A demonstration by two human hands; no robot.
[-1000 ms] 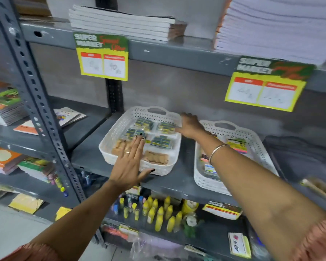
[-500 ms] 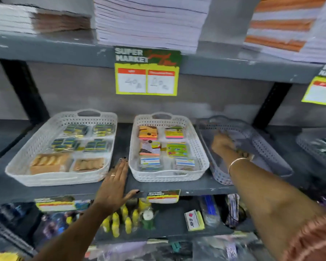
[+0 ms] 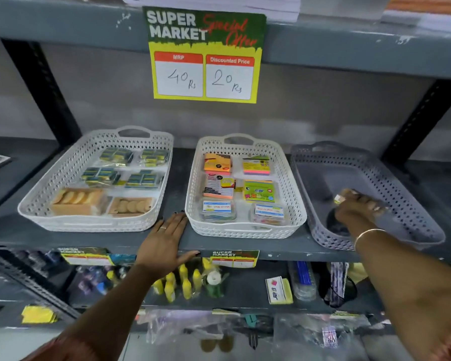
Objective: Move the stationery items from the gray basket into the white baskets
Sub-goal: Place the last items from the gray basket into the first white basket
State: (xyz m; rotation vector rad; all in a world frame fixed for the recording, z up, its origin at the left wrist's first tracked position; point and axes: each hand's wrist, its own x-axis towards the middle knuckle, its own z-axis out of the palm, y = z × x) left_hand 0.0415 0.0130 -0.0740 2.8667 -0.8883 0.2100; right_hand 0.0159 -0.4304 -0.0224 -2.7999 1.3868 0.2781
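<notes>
The gray basket [image 3: 375,162] stands at the right of the shelf. My right hand [image 3: 359,208] reaches into it, fingers curled on a small tan packet [image 3: 343,196]. Left of it, the middle white basket [image 3: 245,231] holds sticky-note pads [image 3: 257,165] and small clear boxes [image 3: 267,213]. The left white basket [image 3: 37,204] holds green-yellow packets [image 3: 116,156] and tan packs [image 3: 77,200]. My left hand [image 3: 164,241] lies flat and empty on the shelf edge, between the two white baskets.
A yellow price sign [image 3: 205,56] hangs from the upper shelf, under paper stacks. Black uprights [image 3: 44,92] flank the bay. On the lower shelf stand yellow bottles [image 3: 184,282], an eraser pack [image 3: 277,290] and bagged goods.
My right hand left the left white basket and went right into the gray basket. My left hand slid right along the shelf edge. The view swung right and closer.
</notes>
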